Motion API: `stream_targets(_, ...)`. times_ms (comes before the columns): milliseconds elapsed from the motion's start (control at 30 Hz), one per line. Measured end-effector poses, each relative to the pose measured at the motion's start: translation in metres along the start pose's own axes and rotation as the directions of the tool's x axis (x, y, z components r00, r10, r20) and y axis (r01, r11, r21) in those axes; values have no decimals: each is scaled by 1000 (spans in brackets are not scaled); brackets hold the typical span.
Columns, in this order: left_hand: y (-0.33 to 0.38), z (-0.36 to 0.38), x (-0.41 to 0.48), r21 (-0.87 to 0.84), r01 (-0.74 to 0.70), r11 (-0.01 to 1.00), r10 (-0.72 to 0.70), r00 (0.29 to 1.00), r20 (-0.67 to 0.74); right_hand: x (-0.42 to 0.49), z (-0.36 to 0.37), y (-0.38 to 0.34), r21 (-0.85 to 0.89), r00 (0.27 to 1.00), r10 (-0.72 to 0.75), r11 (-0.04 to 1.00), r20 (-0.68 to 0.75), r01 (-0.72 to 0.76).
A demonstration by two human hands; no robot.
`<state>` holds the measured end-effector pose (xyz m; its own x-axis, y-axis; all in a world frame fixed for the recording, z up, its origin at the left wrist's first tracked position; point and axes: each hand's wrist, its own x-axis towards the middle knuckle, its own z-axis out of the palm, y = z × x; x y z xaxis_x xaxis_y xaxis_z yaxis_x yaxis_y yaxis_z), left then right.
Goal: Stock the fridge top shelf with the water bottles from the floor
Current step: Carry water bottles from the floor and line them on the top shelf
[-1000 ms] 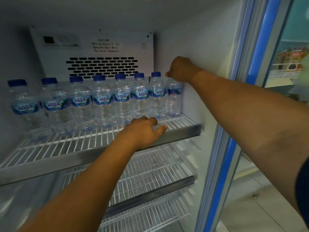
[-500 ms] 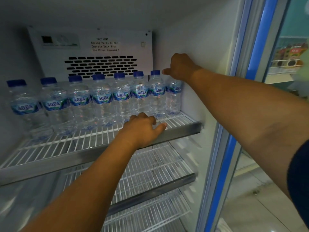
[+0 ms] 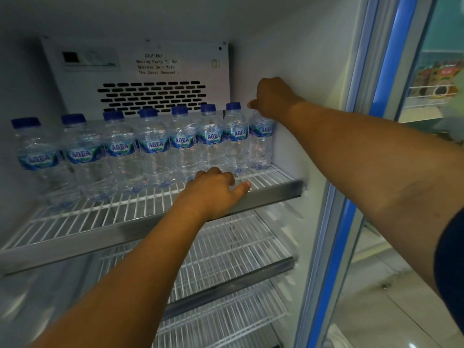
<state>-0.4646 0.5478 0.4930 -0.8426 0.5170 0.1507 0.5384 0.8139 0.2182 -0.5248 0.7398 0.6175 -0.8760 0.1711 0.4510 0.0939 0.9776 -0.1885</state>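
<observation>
Right hand (image 3: 272, 96) clenched, extended; left hand (image 3: 216, 190) palm-down.

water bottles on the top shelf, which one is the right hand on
The last bottle at the right end of the row, against the fridge wall. The right hand covers its cap; the others show bare blue caps.

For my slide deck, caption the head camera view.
Right hand sets the eighth water bottle on the top shelf; left hand rests there.
</observation>
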Motion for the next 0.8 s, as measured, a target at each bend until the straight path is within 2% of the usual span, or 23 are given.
stream_targets(433,-2,2,2,-30,-9,1000,7,998,-61,-12,-2,-3,58,995,-2,998,-103,8)
stream_targets(533,-1,3,0,-53,-11,999,3,988,-152,-35,-4,-9,213,977,46,977,-207,-1)
stream_targets(633,-1,0,-7,-88,12,996,-35,961,-275,-78,13,-22,391,966,35,918,-257,70)
stream_targets(700,-9,-5,-18,-131,30,991,-73,938,-339,-111,31,-29,458,979,-7,883,-205,102)
stream_targets(800,-28,-11,-47,-111,65,992,-101,928,-358,-156,54,-40,461,998,-58,885,-17,60)
